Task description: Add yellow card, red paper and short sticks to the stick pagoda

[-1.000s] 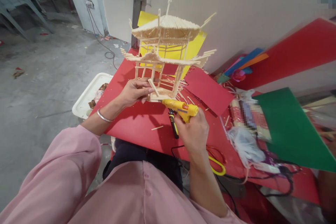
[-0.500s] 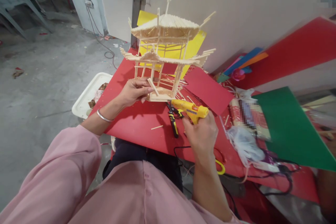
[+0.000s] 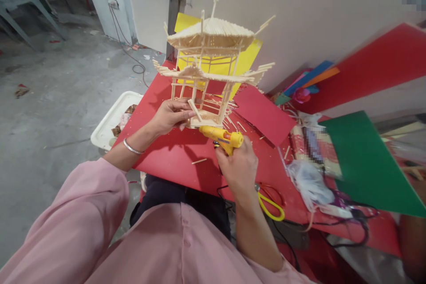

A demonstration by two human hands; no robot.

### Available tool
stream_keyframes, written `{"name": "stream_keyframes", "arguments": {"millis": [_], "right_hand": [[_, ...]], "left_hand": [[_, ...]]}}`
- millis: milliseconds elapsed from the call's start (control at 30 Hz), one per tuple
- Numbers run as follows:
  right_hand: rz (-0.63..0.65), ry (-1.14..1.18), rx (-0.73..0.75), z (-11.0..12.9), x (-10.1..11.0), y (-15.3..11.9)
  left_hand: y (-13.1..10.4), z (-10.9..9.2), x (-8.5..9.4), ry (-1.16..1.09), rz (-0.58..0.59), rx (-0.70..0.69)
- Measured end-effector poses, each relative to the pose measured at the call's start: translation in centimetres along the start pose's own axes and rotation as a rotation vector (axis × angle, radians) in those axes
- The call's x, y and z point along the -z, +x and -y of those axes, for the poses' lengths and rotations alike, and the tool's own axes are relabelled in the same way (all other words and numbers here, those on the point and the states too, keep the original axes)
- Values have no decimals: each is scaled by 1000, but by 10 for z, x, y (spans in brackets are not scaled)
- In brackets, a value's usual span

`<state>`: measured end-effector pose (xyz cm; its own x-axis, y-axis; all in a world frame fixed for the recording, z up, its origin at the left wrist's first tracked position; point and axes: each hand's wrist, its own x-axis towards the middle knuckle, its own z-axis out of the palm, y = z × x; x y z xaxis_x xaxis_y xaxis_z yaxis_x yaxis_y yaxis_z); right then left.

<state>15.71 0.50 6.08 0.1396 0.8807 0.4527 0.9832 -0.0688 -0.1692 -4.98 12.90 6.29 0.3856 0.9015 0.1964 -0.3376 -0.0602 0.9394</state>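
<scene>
A pale wooden-stick model pagoda (image 3: 213,77) with two roof tiers stands upright in front of me over the red tabletop. My left hand (image 3: 173,115) is closed at the lower left corner of the model, thumb in front. A short slanted stick (image 3: 195,110) shows at the thumb and fingertips; whether it is attached to the model I cannot tell. My right hand (image 3: 239,166) is wrapped round the handle of a yellow glue gun (image 3: 221,135). The gun's nozzle points left, close to the model's base near my left fingers. Pliers (image 3: 216,144) are mostly hidden behind the right hand.
Loose sticks (image 3: 199,161) lie on the red tabletop (image 3: 166,159). Yellow-handled scissors (image 3: 271,206) and black cords are by my right forearm. A plastic bag (image 3: 309,186) and a green board (image 3: 376,164) are at right. A white tray (image 3: 100,135) is at left.
My right hand has moved left with the glue gun, bringing its nozzle along the model's base towards my left hand. The pliers are now more covered and the scissors show more.
</scene>
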Motion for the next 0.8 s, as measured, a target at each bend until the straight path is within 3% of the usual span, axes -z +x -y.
{"name": "stream_keyframes", "arguments": {"millis": [133, 500, 800], "right_hand": [[-10, 10, 10, -2, 0, -1], [-44, -76, -84, -39, 8, -1], [-25, -26, -49, -32, 4, -1]], "left_hand": [[0, 2, 2, 13, 1, 9], [2, 6, 3, 14, 16, -29], [1, 6, 1, 7, 14, -15]]}}
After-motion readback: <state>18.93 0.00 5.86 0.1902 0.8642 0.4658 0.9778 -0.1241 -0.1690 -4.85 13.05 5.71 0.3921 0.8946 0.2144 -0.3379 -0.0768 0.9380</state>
